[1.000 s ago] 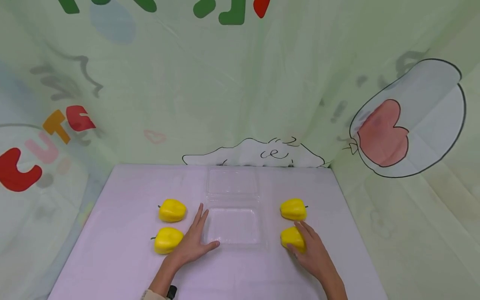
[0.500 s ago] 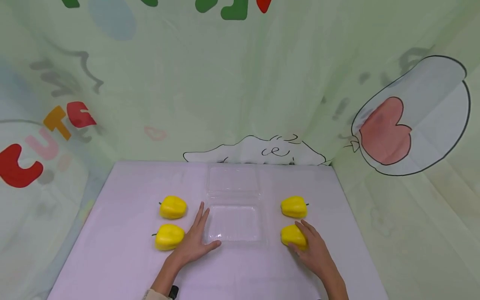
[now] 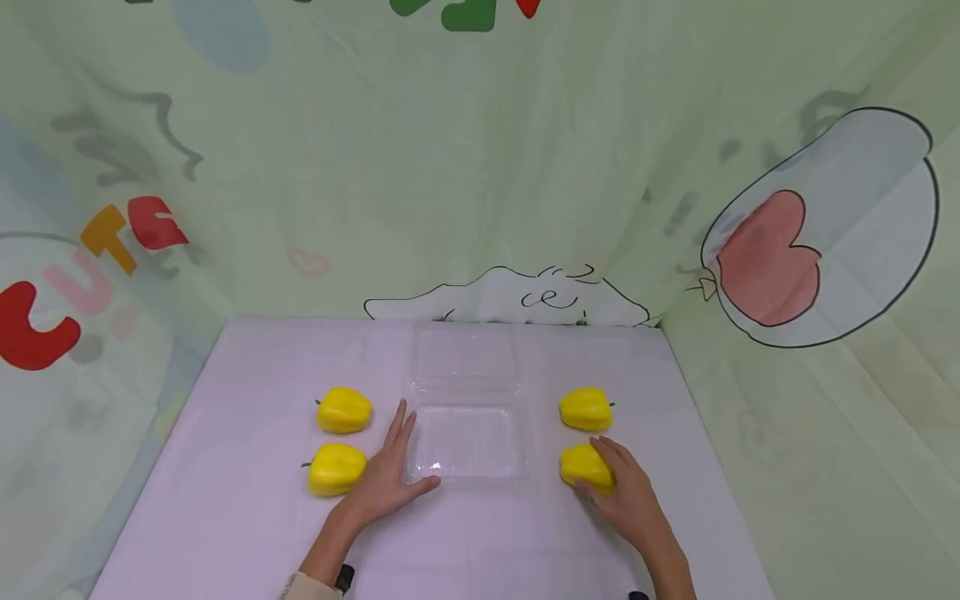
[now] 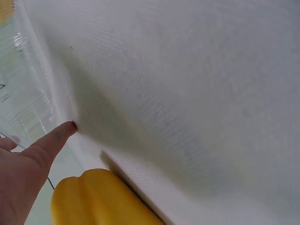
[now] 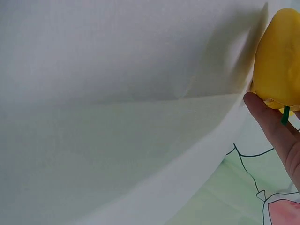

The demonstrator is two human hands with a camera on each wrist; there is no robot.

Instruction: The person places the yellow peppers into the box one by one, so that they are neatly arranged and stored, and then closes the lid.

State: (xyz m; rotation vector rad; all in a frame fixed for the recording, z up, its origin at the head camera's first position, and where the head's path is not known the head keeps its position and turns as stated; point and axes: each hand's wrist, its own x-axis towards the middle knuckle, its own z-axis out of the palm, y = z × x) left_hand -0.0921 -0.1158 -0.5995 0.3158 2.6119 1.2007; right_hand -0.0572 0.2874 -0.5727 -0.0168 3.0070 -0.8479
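Observation:
A clear plastic clamshell box (image 3: 468, 442) lies opened out in the middle of the table, its lid (image 3: 465, 354) folded back toward the wall. My left hand (image 3: 384, 487) is spread at the box's left side, fingers straight along the edge and thumb at the near left corner. To the right, my right hand (image 3: 626, 496) grips the near yellow bell pepper (image 3: 583, 467) with thumb and fingers on either side. In the right wrist view, that pepper (image 5: 280, 61) shows its green stem beside the thumb. Another yellow bell pepper (image 3: 587, 409) sits just behind it.
Two more yellow bell peppers, a far one (image 3: 344, 410) and a near one (image 3: 336, 468), sit left of the box, the near one right by my left hand. A white cloth covers the table (image 3: 225, 517). Printed pale green sheets (image 3: 450, 167) wall in the back and sides.
The head view has shifted slightly, so everything sits a little higher in it. Both hands keep nearly the same places relative to the box and peppers.

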